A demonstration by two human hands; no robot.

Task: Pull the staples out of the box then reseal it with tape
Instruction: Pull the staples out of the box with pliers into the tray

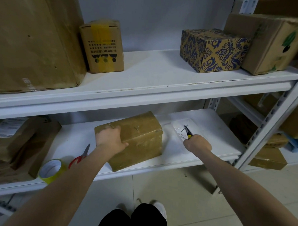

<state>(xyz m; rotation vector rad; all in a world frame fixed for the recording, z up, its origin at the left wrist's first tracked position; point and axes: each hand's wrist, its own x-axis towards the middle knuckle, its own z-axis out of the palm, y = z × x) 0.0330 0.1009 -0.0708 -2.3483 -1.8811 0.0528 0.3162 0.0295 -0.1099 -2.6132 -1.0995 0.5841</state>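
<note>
A brown taped cardboard box [139, 140] lies on the lower white shelf [159, 162]. A metal staple [136, 128] sticks up from its top. My left hand [111, 139] grips the box's left top corner. My right hand [197, 144] holds yellow-handled pliers [187, 131] to the right of the box, their jaws over a clear plastic tray [179, 125] in which several pulled staples lie. A roll of yellowish tape [52, 170] and red-handled scissors [80, 156] lie on the shelf left of the box.
Brown paper packages [15, 145] fill the lower shelf's left end. The upper shelf [146, 88] holds a big box [32, 36], a small taped box [102, 46], a blue-patterned box [213, 50] and another carton [278, 44]. A shelf post [273, 127] stands at right.
</note>
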